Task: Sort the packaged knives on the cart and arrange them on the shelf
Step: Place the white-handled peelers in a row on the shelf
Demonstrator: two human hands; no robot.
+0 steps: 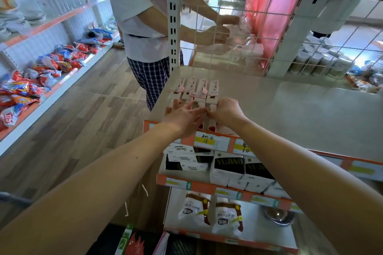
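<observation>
So we were looking down at the top shelf (290, 114), a pale, mostly bare surface with an orange price strip (209, 141) along its front edge. The packaged knives (193, 90) were lying flat at the shelf's left end, a few white-and-pink cartons side by side, touching each other, long ways pointing away from us, with little red-printed tags on them. A nearer row of the same kind of packs sat right under our hands, mostly covered by them.

Our left hand (182, 118) was spread open, fingers (176, 103) splayed and resting flat on top of the near packs. Our right hand (226, 111) was curled with the knuckles up, fingertips pinched down at the near end of a pack just beside the left hand. We honestly couldn't tell whether it had a real grip on that pack or was just pressing on it. The two hands were almost touching at the thumbs.

Below that, the next shelf down had white and black boxes (228, 166) marked YUJIAO, and the one under it had white bagged goods (195, 211) with brown trim, plus a metal bowl (278, 215) off to the right.

Another person in a white shirt and checked shorts (151, 76) stood at the far left end of the shelf, reaching both hands in behind the wire mesh panel (248, 27). Across the aisle on the left, a low shelf was heaped with red and blue snack bags (51, 66).
</observation>
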